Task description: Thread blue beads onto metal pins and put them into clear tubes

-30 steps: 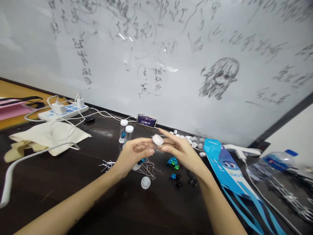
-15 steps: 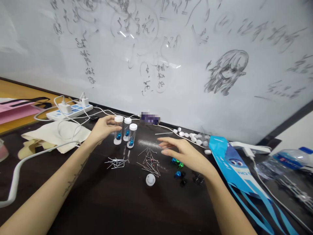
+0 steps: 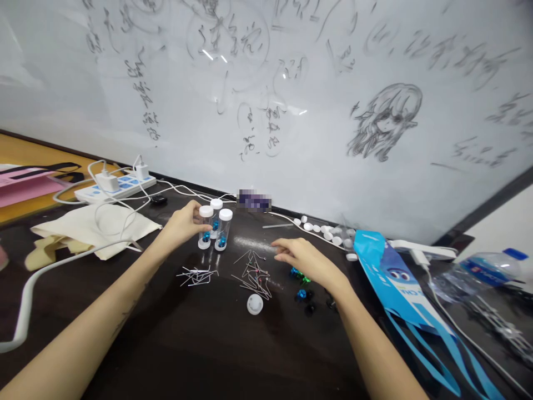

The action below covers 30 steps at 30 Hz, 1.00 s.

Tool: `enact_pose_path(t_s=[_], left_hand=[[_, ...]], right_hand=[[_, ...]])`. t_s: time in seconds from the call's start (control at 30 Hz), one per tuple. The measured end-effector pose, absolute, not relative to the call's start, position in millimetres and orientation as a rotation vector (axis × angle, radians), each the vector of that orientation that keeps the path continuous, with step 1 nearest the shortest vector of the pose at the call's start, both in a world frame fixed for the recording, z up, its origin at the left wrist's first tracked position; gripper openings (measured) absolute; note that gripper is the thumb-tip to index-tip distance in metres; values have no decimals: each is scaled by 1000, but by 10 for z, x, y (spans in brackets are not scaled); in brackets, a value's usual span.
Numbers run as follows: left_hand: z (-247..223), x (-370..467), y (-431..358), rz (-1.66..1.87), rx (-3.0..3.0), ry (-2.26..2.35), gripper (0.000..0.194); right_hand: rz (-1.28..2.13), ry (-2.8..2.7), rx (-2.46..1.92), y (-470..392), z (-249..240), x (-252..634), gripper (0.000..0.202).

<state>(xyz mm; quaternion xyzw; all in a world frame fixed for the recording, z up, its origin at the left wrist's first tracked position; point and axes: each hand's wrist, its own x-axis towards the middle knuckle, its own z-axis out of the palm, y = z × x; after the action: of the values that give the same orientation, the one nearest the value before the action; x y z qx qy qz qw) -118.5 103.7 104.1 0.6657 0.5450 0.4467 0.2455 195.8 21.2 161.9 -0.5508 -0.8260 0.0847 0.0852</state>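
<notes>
My left hand (image 3: pixel 185 223) has its fingers round a clear tube (image 3: pixel 205 226) with white ends and a blue piece inside, upright on the dark table. Two similar tubes stand beside it, one behind (image 3: pixel 215 216) and one to the right (image 3: pixel 224 229). My right hand (image 3: pixel 297 255) hovers right of the tubes with its fingers slightly bent; nothing shows in it. Below and left of it lie bent metal pins (image 3: pixel 255 278) and a round white cap (image 3: pixel 255 304). Another heap of bent pins (image 3: pixel 196 275) lies below the tubes. Blue and green pieces (image 3: pixel 302 294) are beneath my right wrist.
Several white caps (image 3: pixel 327 229) lie along the whiteboard (image 3: pixel 308 150). At the right are a blue bag (image 3: pixel 375 261), a cable and a plastic bottle (image 3: pixel 491 268). A power strip (image 3: pixel 120 188) and a cream cloth pouch (image 3: pixel 100 225) sit at the left.
My left hand has moved the tube slightly right and toward me, closer to the other two. The fingers of my right hand have drawn closer together.
</notes>
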Motion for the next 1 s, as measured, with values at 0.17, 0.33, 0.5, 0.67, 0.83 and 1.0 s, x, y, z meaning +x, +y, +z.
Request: enact_pose_path(t_s=[0.17, 0.33, 0.5, 0.67, 0.83, 1.0], left_hand=[[1054, -1265, 1092, 1152, 1873, 1560, 64], [1238, -1180, 947, 1339, 1997, 1630, 69], [1408, -839, 588, 1852, 2250, 1545, 21], [1283, -468, 361, 1273, 2833, 1021, 23], [1035, -276, 303, 741, 3103, 638, 23], [925, -270, 327, 533, 3125, 581, 10]], right_hand=[[75, -2417, -1825, 259, 1294, 1741, 18], [32, -2437, -1935, 270, 1000, 1539, 16], [5, -2476, -2088, 349, 1155, 1738, 23], [-88, -2408, -2425, 420, 1449, 2136, 26], [10, -2525, -2486, 422, 1507, 2273, 26], [67, -2617, -2480, 409, 1439, 2122, 27]])
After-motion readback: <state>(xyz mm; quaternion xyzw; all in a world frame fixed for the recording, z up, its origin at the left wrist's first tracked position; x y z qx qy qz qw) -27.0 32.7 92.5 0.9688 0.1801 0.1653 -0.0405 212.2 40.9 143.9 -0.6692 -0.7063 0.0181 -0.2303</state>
